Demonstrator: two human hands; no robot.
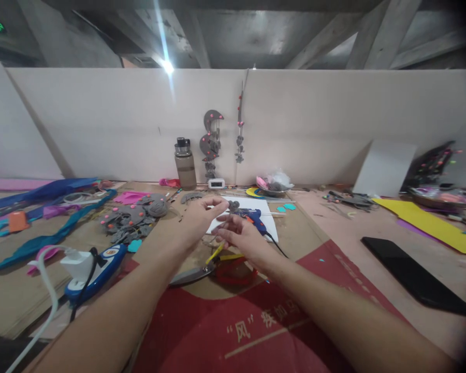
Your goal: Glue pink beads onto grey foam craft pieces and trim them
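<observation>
Nearest is a flat red cardboard sheet with pale gold writing (202, 331). Just past it lie scissors with a shiny metal blade and yellow-and-red handles (194, 276). They sit under the right hand (243, 235), so a wrist coming down could bump them, or get a poke.

The left hand (212, 210) is close beside the right one, with bent fingers and a small gap between the two. I cannot tell if either hand is pinching anything.

By the left fingertips is a small, dark grey, bumpy piece (235, 205). It is so little that it could slip away if the grip is loose. Behind the right hand, a blue plastic glue gun (260, 223) rests on a white flat sheet (271, 225). Its tip may be hot — fingers this near could get burned. A tug on its thin black cord (277, 246) could pull it.

The gun's long line runs side to side. A pale glue stick (276, 213) pokes out to the right — so the tip seems to point left, toward the fingers.
</observation>
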